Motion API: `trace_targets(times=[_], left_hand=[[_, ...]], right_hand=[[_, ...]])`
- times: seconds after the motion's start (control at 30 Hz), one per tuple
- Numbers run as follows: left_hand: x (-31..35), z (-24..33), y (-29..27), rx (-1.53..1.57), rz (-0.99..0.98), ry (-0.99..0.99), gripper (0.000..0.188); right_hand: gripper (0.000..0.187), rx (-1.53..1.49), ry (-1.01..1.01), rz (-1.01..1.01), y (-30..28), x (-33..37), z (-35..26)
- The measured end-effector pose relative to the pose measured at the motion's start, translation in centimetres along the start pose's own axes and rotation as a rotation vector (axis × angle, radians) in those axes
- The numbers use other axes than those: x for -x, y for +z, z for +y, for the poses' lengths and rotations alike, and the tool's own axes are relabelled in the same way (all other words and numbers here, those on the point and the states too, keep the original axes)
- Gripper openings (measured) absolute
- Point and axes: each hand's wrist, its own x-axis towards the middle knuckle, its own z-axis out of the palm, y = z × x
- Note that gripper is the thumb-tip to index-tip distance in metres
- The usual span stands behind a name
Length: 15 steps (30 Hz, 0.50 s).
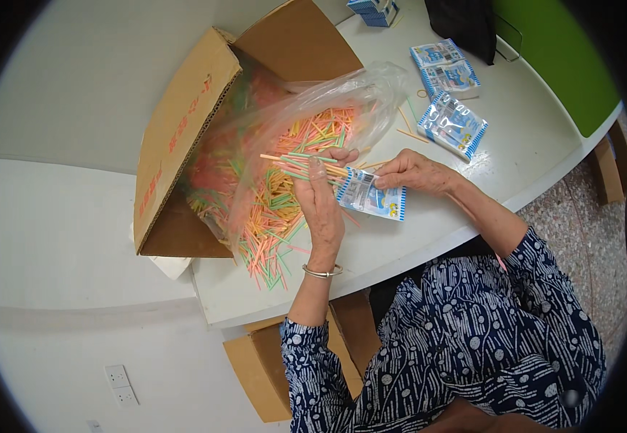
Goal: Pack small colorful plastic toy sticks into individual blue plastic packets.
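My left hand (322,209) is closed around a small bunch of thin pastel sticks (295,165) in pink, green and cream. The right ends of the bunch meet the edge of a small blue-and-white plastic packet (372,196); how far they reach inside I cannot tell. My right hand (416,173) pinches that packet at its upper right side. Behind and left of my hands, a heap of loose sticks (266,209) in the same colours spills from a clear plastic bag (382,86). The bag lies in the mouth of a cardboard box tipped on its side (190,137).
Right of the bag lie several flat blue-and-white packets (452,126), beside a few stray sticks (412,136) and a rubber band (421,93). A packet stack (375,11) and a black bag (465,25) are at the back. Below the white table (227,307) stands an open carton (259,379).
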Motion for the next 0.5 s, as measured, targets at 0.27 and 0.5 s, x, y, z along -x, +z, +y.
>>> trace_targets(times=[0.27, 0.5], left_hand=[[0.6, -1.0, 0.6, 0.010, 0.120, 0.030, 0.039], [0.8, -1.4, -0.1, -0.091, -0.023, -0.089, 0.036]], right_hand=[[0.031, -0.073, -0.020, 0.075, -0.1, 0.0, 0.3], [0.031, -0.044, -0.034, 0.078, -0.3, -0.2, 0.8]])
